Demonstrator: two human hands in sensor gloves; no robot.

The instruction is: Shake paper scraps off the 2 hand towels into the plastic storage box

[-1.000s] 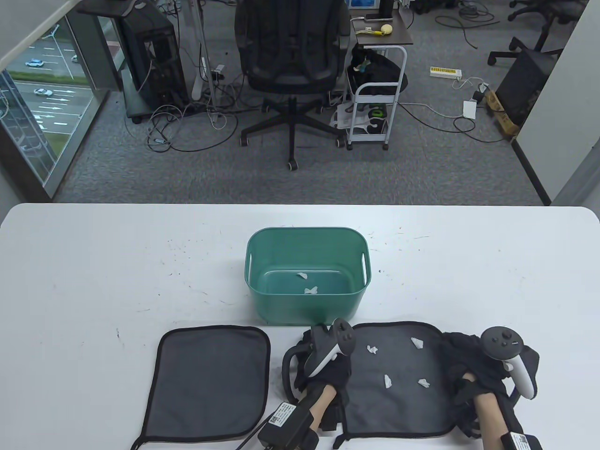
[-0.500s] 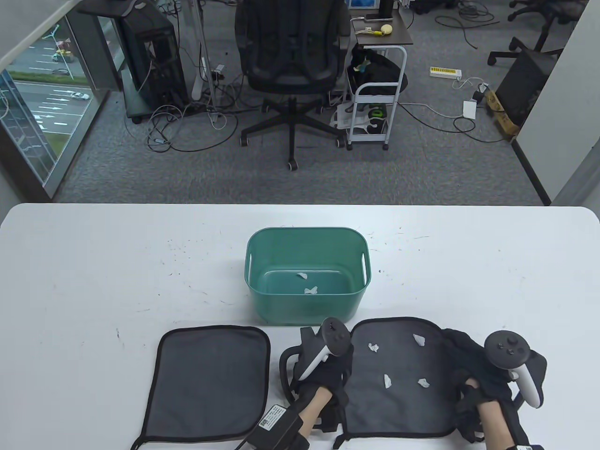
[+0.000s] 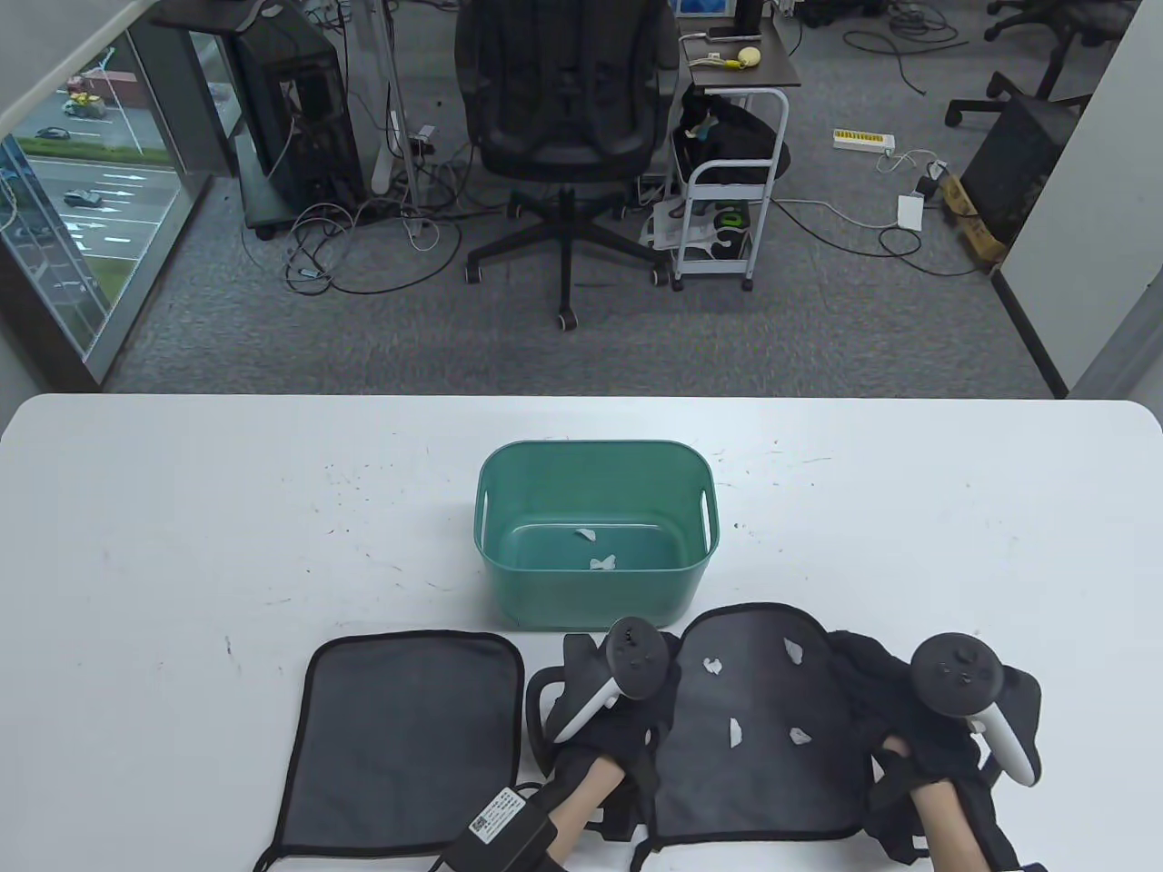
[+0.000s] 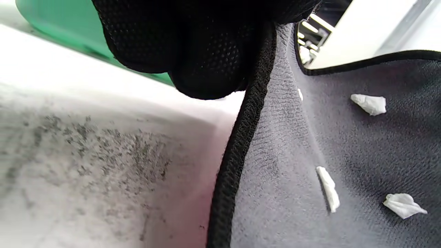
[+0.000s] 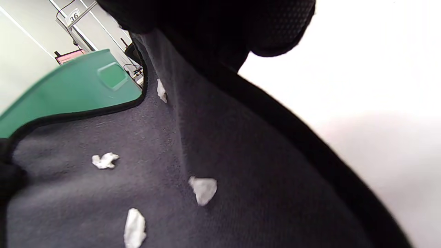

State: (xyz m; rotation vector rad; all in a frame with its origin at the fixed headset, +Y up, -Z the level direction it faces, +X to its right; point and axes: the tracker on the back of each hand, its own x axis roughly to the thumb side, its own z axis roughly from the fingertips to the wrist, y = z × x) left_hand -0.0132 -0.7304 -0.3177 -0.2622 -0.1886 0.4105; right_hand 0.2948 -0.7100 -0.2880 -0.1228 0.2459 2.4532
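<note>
A green plastic storage box point(image 3: 595, 527) stands mid-table with two white scraps point(image 3: 602, 563) inside. In front of it, a dark grey hand towel point(image 3: 759, 736) with black trim carries several paper scraps point(image 3: 734, 731). My left hand point(image 3: 622, 727) grips its left edge and my right hand point(image 3: 909, 727) grips its right edge. Both edges are raised, so the towel sags between them. The left wrist view shows gloved fingers point(image 4: 206, 44) pinching the trim beside the scraps point(image 4: 327, 187). In the right wrist view, fingers point(image 5: 206, 20) hold the towel point(image 5: 224, 155) near the box point(image 5: 69, 93). A second towel point(image 3: 404, 740) lies flat at the left, no scraps on it.
The white table point(image 3: 182, 509) has dark specks around the box. An office chair point(image 3: 568, 118), a small cart point(image 3: 731, 209) and cables stand on the floor beyond the far edge. The second towel lies close to my left wrist.
Both hands have drawn inward and lifted the towel's side edges. The towel looks narrower, and its far edge has crept toward the box. The scraps have shifted with it.
</note>
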